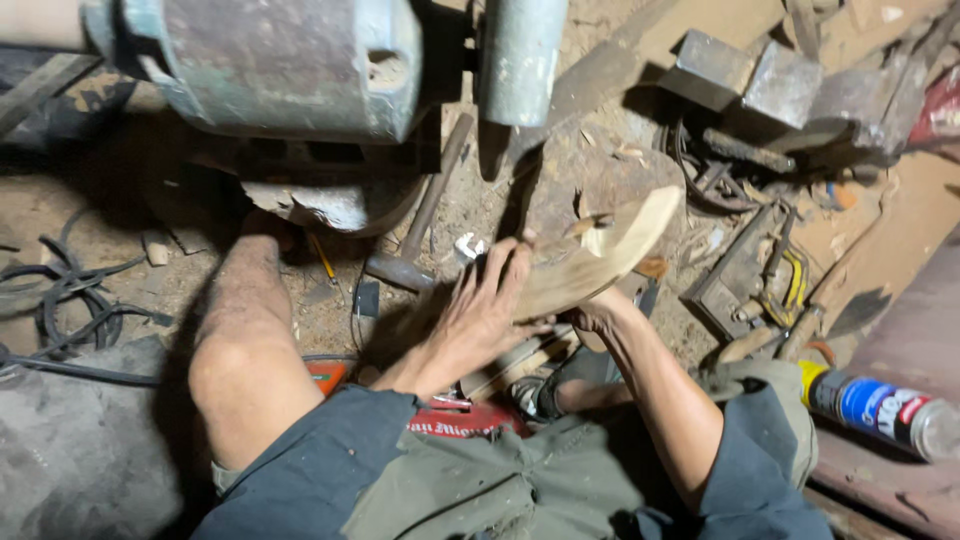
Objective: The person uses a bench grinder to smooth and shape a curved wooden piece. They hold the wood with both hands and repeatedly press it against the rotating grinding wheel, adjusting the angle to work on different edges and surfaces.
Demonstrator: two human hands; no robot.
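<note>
A curved piece of pale wood [610,245] lies tilted in front of me, its far end raised toward the upper right. My left hand [485,310] lies flat on its near end with fingers spread, pressing on it. My right hand [590,312] is mostly hidden under the wood and grips its lower edge. A hammer [420,225] with a wooden handle lies on the dirt floor just left of my left hand. A small white object [468,247] sits by the hammer head.
A large grey-green machine body [290,65] and a cylinder [520,60] stand at the top. Black cables [70,290] lie at left. Metal blocks [760,85], a hand plane [745,270] and a spray can [885,410] are at right. My bare knee [245,360] is at left.
</note>
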